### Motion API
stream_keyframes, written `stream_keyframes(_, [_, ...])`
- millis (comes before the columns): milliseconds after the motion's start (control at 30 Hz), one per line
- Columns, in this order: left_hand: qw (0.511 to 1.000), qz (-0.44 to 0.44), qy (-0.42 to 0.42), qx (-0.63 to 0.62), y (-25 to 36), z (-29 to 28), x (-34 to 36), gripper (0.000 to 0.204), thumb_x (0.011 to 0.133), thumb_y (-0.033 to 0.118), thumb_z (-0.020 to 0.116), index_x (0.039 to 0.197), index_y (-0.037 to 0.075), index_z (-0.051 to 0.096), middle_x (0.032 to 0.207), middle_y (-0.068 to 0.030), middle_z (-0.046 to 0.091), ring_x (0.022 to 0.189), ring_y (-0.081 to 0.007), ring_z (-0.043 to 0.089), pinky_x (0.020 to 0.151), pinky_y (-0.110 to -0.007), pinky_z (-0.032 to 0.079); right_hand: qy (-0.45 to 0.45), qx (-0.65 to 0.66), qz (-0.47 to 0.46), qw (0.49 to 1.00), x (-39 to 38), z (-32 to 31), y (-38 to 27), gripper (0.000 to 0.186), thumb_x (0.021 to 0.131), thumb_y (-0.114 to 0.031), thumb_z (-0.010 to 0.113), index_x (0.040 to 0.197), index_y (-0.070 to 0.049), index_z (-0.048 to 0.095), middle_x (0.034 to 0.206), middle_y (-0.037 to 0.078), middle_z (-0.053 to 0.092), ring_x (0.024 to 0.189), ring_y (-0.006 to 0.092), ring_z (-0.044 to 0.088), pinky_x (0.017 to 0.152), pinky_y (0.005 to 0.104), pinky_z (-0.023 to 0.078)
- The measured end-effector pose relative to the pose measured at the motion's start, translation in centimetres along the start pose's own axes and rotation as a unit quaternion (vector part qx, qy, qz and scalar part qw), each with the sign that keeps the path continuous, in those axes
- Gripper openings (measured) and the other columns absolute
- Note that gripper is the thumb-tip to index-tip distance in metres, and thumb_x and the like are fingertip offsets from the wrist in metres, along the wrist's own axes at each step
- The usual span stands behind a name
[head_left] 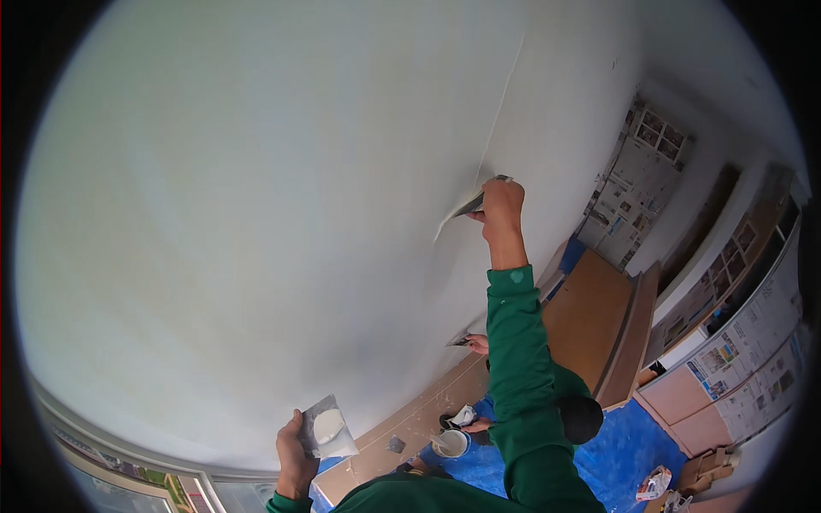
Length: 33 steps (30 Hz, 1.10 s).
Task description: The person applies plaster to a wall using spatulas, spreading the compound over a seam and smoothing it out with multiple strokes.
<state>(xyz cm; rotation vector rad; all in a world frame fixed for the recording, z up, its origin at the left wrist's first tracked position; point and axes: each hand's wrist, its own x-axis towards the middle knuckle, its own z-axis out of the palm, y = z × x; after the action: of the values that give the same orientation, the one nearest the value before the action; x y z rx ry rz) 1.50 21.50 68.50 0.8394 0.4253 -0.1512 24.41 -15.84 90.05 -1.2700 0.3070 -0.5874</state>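
My right hand (505,208) is closed round a putty knife (469,206), its blade held against the pale wall (282,171). A bead of white putty (443,227) lies along the blade's edge, and a thin raised line runs up the wall from there. Lower left, my left hand (295,460) grips a square grey metal plate (342,438) by its edge. On that plate sits a smooth lump of white putty (327,425). The plate is apart from the wall.
Below my right arm a co-worker (581,419) crouches, one hand (478,344) holding another putty knife (459,340) at the wall. A white bucket (451,443) stands on blue sheeting (629,440). Newspaper-covered panels (753,359) and a brown board (586,312) are at right.
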Motion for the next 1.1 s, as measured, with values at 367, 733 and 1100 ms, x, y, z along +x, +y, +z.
stream_keyframes(367, [0.999,0.007,-0.003,-0.046,-2.6,-2.2,2.5,0.036,0.098,0.031,0.052,0.104,-0.003,0.062,0.098,-0.0142,0.068,0.088,-0.0267,0.067,0.084,-0.039,0.053,-0.002,-0.071,-0.13,0.989,3.5,3.7,-17.9,0.025,0.084,-0.002,0.044,0.104,0.011,0.052,0.101,0.023,0.059,0.082,0.0358,0.064,0.068,0.0454,0.061])
stream_keyframes(733, [0.997,-0.003,-0.01,-0.079,-2.2,-0.8,0.8,0.036,0.1,0.03,0.048,0.106,-0.004,0.061,0.101,-0.0144,0.067,0.091,-0.0279,0.065,0.084,-0.041,0.052,0.022,-0.246,-0.339,0.908,1.8,11.0,-31.6,0.028,0.09,-0.011,0.05,0.104,0.012,0.058,0.096,0.029,0.061,0.077,0.0357,0.067,0.06,0.0434,0.059])
stream_keyframes(1100, [0.993,-0.018,-0.106,-0.047,0.0,6.5,0.4,0.029,0.098,0.027,0.053,0.098,0.0,0.064,0.092,-0.0092,0.068,0.082,-0.0196,0.065,0.077,-0.033,0.052,0.032,0.128,-0.129,0.983,-15.9,-8.3,2.2,0.032,0.091,-0.023,0.069,0.103,0.006,0.062,0.105,0.01,0.062,0.098,0.0171,0.057,0.085,0.0305,0.046])
